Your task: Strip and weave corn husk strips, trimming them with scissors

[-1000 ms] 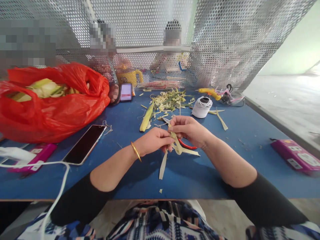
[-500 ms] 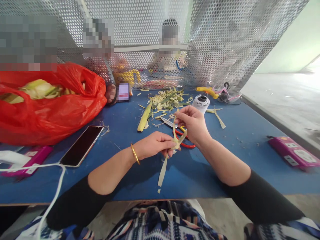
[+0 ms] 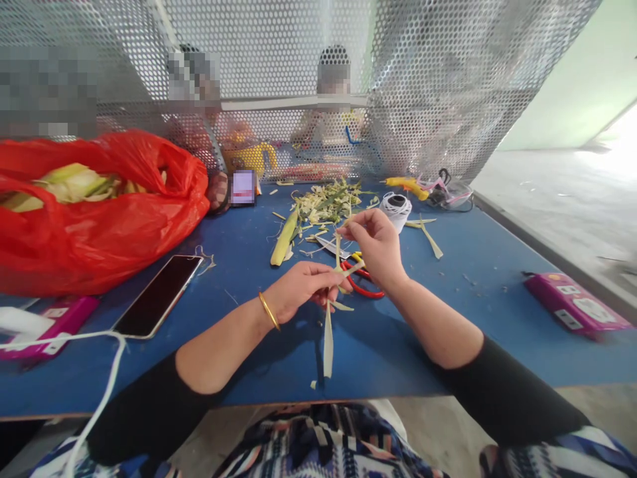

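My left hand (image 3: 311, 289) pinches a bundle of pale corn husk strips (image 3: 328, 342) above the blue table, and one long strip hangs below the fingers. Up and to the right, my right hand (image 3: 373, 242) has thumb and forefinger closed on the upper end of a strip that runs up from the left hand. Another strip end sticks out to the right between the hands. Under and behind them lie scissors (image 3: 365, 287) with red handles, partly covered by the right hand. A spool of white thread (image 3: 396, 211) stands just beyond the right hand.
Husk scraps (image 3: 326, 201) and a larger green husk (image 3: 285, 239) lie behind the hands. At left are a red plastic bag (image 3: 164, 219) of husks, a phone (image 3: 159, 295) and a white cable (image 3: 112, 385). A yellow glue gun (image 3: 411, 187) and a purple box (image 3: 574, 304) are on the right.
The right hand has shifted slightly left with its strip end. The left hand has turned the bundle a little, so the hanging strip points straighter down and a short strip shows beside it.
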`<move>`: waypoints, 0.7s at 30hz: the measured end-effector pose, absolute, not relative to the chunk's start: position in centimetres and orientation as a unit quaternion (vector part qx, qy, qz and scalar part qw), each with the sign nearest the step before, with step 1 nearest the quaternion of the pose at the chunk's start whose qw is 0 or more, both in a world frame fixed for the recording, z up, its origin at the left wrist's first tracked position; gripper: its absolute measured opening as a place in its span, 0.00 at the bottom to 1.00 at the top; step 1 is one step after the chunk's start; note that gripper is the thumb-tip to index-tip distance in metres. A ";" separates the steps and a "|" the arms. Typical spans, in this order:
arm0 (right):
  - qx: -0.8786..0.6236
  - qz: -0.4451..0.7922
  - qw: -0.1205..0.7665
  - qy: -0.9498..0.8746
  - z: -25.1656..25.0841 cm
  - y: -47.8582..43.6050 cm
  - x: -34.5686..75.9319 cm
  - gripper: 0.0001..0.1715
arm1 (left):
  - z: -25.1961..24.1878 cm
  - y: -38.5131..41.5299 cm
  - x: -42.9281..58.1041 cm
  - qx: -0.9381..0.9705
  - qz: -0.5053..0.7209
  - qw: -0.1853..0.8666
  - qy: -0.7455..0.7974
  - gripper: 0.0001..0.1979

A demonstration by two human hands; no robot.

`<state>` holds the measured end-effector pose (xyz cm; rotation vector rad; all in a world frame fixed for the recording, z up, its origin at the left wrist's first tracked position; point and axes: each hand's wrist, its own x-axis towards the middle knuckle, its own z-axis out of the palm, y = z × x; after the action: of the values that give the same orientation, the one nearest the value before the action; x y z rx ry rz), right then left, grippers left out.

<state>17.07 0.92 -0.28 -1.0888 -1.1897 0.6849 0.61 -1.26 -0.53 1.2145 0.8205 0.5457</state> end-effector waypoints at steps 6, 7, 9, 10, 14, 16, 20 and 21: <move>-0.581 0.265 0.555 -0.533 0.5 0.6 17.8 0.24 | 0.3 -0.7 0.3 0.477 0.359 0.693 0.405 0.10; -0.588 0.335 0.506 -0.536 0.7 0.4 17.5 0.28 | 0.3 -0.6 0.3 0.476 0.365 0.690 0.406 0.09; -0.559 0.470 0.424 -0.535 0.8 -0.1 16.9 0.33 | 0.4 -0.6 0.3 0.477 0.362 0.691 0.406 0.10; -0.532 0.516 0.413 -0.529 0.7 -0.3 16.6 0.33 | 0.3 -0.7 0.3 0.479 0.356 0.694 0.404 0.10; -0.487 0.511 0.508 -0.493 0.4 -0.6 16.2 0.30 | 0.1 -0.9 0.5 0.490 0.336 0.704 0.389 0.10; -0.496 0.464 0.547 -0.489 0.2 -0.3 16.4 0.28 | 0.0 -0.9 0.6 0.494 0.333 0.703 0.388 0.09; -0.516 0.424 0.569 -0.479 -0.3 0.4 17.0 0.27 | 0.0 -1.0 0.7 0.493 0.335 0.700 0.393 0.08; -0.520 0.426 0.565 -0.478 -0.4 0.5 17.0 0.28 | 0.1 -1.1 0.7 0.493 0.336 0.700 0.393 0.08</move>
<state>17.00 0.54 -0.45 -1.2239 -1.1248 1.0028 0.75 -1.05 0.05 1.0980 0.8748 0.7479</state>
